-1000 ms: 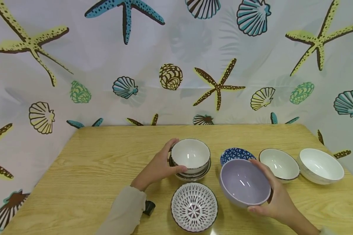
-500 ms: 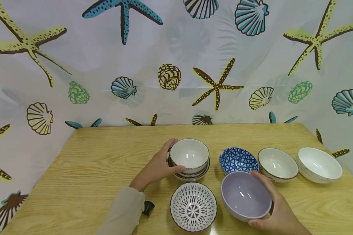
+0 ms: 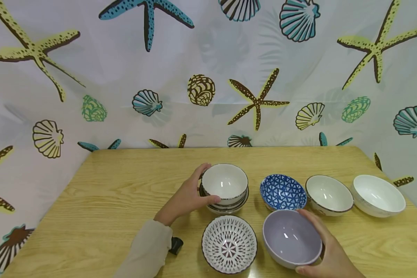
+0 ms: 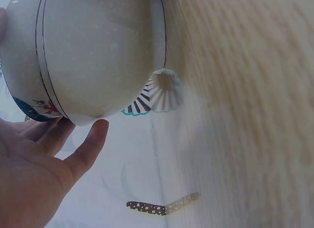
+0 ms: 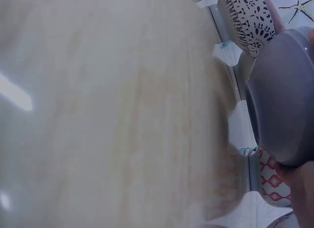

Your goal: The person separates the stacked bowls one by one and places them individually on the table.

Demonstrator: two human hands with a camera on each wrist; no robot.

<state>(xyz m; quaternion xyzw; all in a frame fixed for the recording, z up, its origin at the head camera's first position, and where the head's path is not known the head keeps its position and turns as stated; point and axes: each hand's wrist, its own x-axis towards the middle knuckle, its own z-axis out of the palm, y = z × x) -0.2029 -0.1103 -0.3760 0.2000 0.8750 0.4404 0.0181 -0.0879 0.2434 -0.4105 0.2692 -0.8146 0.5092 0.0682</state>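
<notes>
My left hand grips the rim and side of a white bowl, its thumb at the near side. That bowl tops a stack of dark-rimmed bowls. In the left wrist view, the fingers lie against a cream bowl with dark lines. With thumb and fingers on opposite sides, my right hand holds a purple bowl, open side up. Whether its foot touches the table cannot be told. Left of it stands a white bowl with a dark petal pattern.
Behind the purple bowl stand a blue-patterned bowl, a cream bowl with a dark rim and a plain white bowl. A small black object is beside the left sleeve. A shell-print cloth hangs behind the wooden table.
The purple bowl has come nearer to me and lower in my right hand, uncovering the blue-patterned bowl behind it. My left hand stays on the stack.
</notes>
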